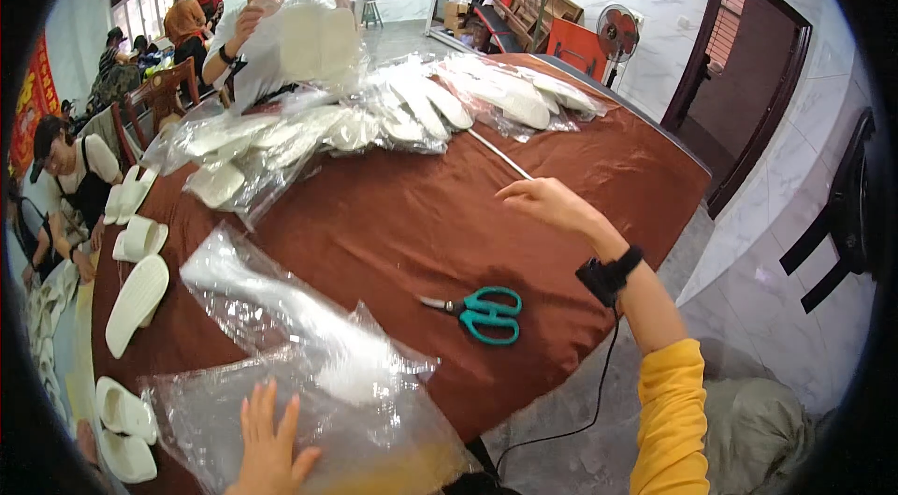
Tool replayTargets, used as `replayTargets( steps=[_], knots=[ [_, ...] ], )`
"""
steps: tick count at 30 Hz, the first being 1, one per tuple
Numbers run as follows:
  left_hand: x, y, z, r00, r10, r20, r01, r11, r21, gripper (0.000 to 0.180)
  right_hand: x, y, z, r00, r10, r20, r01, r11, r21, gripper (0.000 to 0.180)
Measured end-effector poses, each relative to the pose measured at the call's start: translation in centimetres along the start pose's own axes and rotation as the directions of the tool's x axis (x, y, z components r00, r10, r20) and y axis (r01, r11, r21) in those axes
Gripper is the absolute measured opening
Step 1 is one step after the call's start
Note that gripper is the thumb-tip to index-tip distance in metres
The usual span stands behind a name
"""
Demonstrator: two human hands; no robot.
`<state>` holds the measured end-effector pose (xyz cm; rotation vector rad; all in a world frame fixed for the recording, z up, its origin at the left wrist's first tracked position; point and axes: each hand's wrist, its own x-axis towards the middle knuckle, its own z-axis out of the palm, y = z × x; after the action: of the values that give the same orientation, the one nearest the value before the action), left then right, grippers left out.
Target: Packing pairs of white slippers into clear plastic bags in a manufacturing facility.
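My left hand (269, 444) lies flat with fingers spread on a pile of clear plastic bags (309, 373) at the near edge of the brown-covered table (393, 224). Over the table's middle my right hand (547, 200) reaches out, fingers loosely open, its fingertips close to a thin white stick (499, 154); it holds nothing. A black band with a cable sits on that wrist. Teal-handled scissors (482, 313) lie shut on the cloth between my two hands.
Bagged white slippers (421, 107) are heaped along the far side. Loose white slippers (136, 303) line the left edge. A person across the table holds up a white slipper (313, 41); others sit at left. A fan (617, 32) and a dark doorway stand at right.
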<state>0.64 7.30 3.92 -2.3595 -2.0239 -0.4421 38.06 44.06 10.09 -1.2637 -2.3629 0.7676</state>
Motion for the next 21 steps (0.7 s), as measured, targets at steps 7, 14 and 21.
replayTargets(
  steps=[7,14,21],
  knots=[
    [0.5,-1.3,2.3,0.982,-0.043,0.186,0.055,0.997,-0.060,0.056,13.0,17.4,0.1,0.940,0.197,-0.279,-0.297,0.873,-0.386,0.036],
    [0.1,-1.1,2.3,0.971,-0.111,0.213,0.131,0.988,-0.085,0.054,19.1,20.1,1.9,0.785,0.378,-0.491,-0.591,0.692,-0.414,0.043],
    [0.7,-1.1,2.2,0.981,-0.080,0.174,0.101,0.988,-0.119,0.053,18.7,23.0,1.0,0.819,-0.016,-0.573,-0.294,0.846,-0.445,0.034]
  ],
)
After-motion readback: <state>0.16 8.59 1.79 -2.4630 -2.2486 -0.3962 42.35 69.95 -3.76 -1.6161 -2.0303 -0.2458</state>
